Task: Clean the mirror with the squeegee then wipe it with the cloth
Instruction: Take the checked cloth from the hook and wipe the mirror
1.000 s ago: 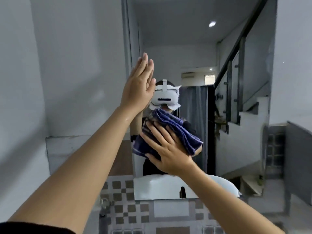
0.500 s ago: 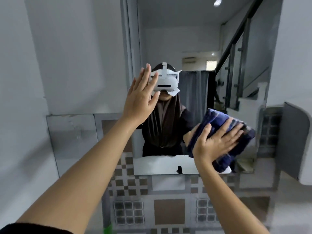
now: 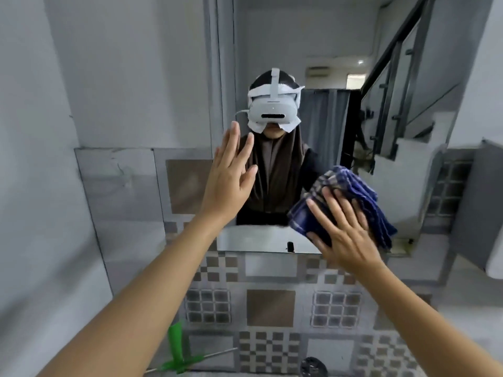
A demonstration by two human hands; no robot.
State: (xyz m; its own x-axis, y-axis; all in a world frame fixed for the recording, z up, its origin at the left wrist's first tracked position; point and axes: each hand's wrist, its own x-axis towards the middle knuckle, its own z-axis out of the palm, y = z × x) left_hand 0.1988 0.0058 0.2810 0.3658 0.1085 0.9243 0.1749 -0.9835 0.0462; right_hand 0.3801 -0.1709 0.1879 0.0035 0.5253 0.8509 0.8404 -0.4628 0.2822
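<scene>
As the right hand [image 3: 345, 235] is pressing the cloth [image 3: 362, 194] onto the mirror [image 3: 313, 63], its flat fingers are spreading pressure. The left hand [image 3: 228, 180], straight-fingered, is apparently bracing.

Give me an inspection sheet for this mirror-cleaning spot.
Surface: mirror on the wall, above patterned tiles.
Job's things: blue cloth pressed to the mirror's lower right; green squeegee low by the tiles, unheld.
Clutter: dark round item at bottom edge, unclear.
Hands: left hand flat, raised at the mirror's left edge; right hand spread on the cloth.
Cables: thin white lead at the reflected headset.
Surroundings: grey walls; stairs in reflection.
</scene>
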